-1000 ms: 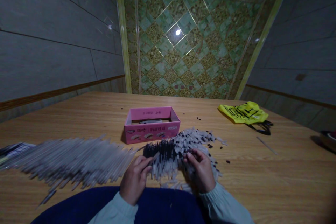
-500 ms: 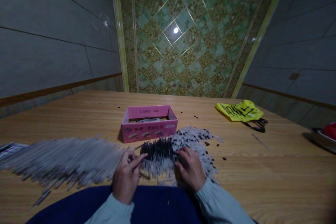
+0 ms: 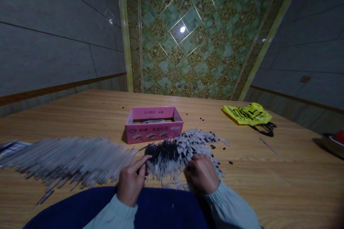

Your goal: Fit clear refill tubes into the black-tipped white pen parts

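A row of small parts with black tops and translucent white lower ends (image 3: 162,150) stands packed together on the table in front of me. My left hand (image 3: 133,179) is at its left end, index finger stretched out against the black parts and thumb apart below it. To the right, my right hand (image 3: 203,172) is curled with knuckles up at the near edge of a loose heap of white pieces and black caps (image 3: 197,139). Its fingertips are hidden, so whatever they hold cannot be made out. Left of my hands lies a wide spread of thin translucent sticks (image 3: 72,159).
Behind the row stands an open pink box (image 3: 154,134) with some sticks inside. A yellow bag (image 3: 248,113) with black straps lies at the back right. One loose stick (image 3: 269,146) and several black caps are scattered about; a bowl (image 3: 329,145) is at the right edge.
My right hand has drawn away from the row, slightly right and towards me, and its fingers have curled in. My left hand stays at the row's left end. The view has shifted a little.
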A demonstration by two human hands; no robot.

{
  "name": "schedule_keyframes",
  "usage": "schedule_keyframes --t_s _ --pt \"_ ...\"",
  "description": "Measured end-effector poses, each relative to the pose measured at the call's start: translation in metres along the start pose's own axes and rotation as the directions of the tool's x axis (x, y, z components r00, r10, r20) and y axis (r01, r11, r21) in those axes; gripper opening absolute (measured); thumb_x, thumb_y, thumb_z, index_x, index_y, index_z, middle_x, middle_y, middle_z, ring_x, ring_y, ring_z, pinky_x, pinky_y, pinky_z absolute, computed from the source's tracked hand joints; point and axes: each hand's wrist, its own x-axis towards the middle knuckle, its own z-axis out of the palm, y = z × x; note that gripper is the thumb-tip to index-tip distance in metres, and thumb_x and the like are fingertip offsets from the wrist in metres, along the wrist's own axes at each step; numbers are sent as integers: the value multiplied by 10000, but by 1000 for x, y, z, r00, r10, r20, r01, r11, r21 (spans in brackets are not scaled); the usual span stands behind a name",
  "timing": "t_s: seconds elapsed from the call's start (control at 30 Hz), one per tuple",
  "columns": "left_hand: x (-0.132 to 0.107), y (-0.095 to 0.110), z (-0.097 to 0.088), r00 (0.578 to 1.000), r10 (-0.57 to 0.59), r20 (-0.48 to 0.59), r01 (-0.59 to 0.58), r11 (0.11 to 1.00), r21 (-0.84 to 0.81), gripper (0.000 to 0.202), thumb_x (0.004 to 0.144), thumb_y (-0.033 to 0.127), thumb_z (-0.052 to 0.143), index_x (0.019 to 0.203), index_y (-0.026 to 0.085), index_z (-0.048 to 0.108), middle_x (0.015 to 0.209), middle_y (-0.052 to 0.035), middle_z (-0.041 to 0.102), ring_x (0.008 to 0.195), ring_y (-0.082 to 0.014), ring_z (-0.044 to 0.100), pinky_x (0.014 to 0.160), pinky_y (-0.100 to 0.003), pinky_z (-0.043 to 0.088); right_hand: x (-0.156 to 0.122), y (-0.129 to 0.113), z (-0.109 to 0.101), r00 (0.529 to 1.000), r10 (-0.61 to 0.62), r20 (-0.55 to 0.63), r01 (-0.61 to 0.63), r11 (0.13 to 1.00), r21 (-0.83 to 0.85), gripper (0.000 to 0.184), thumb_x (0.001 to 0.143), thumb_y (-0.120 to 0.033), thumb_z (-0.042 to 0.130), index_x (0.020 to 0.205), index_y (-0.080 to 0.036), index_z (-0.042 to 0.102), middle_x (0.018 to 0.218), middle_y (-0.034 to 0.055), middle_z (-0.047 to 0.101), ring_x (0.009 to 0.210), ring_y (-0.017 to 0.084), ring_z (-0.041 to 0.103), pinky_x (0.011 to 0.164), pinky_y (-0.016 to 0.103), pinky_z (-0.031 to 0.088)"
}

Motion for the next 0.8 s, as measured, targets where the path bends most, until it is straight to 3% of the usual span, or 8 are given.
schedule_keyframes --t_s 0.17,0.3,0.4,0.57,0.7,0.8 --pt "1 1 4 999 42 -8 -43 994 -105 348 809 156 430 1047 201 680 989 -63 715 899 -197 663 824 -292 503 1 0 1 998 52 -31 -53 998 -36 110 697 -177 585 632 -216 664 723 67 600 756 216 505 638 319 245" --pt "1 5 5 995 40 91 -20 978 -209 416 796 114 393 1123 181 641 1074 -89 683 907 -198 663 840 -309 502 1 -1 0 996 71 -47 -73 996 -56 121 717 -175 562 670 -204 670 743 83 596 773 225 491 648 325 238" --pt "0 8 8 986 -14 167 68 944 -323 464 770 97 391 1173 177 607 1163 -102 641 909 -197 663 818 -310 511 0 -3 -2 998 67 -18 -68 996 -63 107 720 -198 569 664 -194 660 766 80 591 785 220 482 658 321 233" --pt "0 13 9 946 -179 270 299 800 -520 435 794 218 456 1202 132 578 1177 -151 627 880 -233 670 686 -314 540 -1 -7 -4 997 57 43 -53 995 -79 111 732 -240 573 696 -193 666 796 78 591 815 222 468 676 326 216" --pt "1 20 6 912 -285 295 410 676 -613 422 738 282 584 1129 129 628 1128 -158 654 815 -248 680 552 -276 522 1 -11 -1 994 64 88 -56 994 -89 93 729 -206 577 712 -191 668 815 78 596 837 222 471 688 334 206" --pt "2 25 4 864 -359 353 501 542 -675 464 684 288 674 1112 116 624 1110 -167 659 773 -238 683 491 -245 507 3 -13 3 994 68 88 -60 994 -94 114 758 -236 564 713 -192 659 811 73 597 830 221 475 690 338 205"
